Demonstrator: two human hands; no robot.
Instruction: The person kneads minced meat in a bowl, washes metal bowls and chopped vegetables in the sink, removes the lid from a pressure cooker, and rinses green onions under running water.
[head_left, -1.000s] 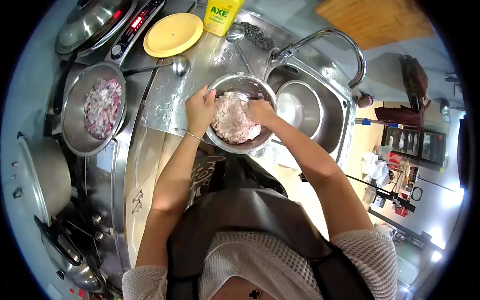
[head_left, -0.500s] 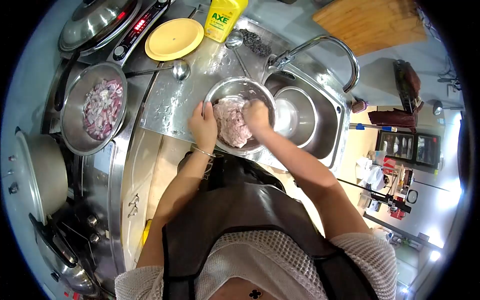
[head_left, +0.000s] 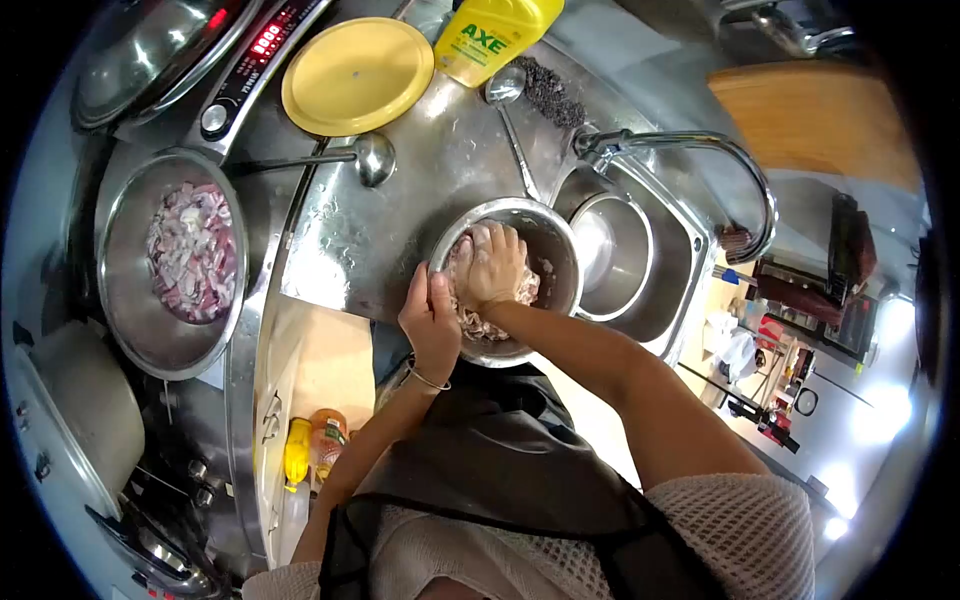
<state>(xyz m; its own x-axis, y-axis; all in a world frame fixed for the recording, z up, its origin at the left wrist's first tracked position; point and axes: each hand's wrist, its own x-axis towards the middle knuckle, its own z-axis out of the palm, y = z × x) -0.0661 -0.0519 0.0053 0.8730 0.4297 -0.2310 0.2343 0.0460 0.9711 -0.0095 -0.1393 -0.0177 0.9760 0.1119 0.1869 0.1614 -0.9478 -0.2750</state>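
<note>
A steel bowl (head_left: 562,262) stands on the steel counter, with pale pink minced meat (head_left: 527,289) inside. My left hand (head_left: 431,322) grips the bowl's left rim, with its thumb and fingers around the edge. Flat on the meat lies my right hand (head_left: 489,266), its fingers stretched out and pointing away from me; it covers much of the meat. Off to the left is a larger steel bowl (head_left: 236,292) of chopped pink and white pieces (head_left: 190,250).
Behind the bowl are a ladle (head_left: 375,159), a spoon (head_left: 506,84), a yellow lid (head_left: 357,77) and a yellow AXE bottle (head_left: 493,38). The sink (head_left: 668,282) with a pot (head_left: 642,258) and a curved faucet (head_left: 742,152) lies right.
My right hand has gone from a closed fist at the meat's right side to lying flat with spread fingers on top. My left hand stays on the rim. The camera view has shifted.
</note>
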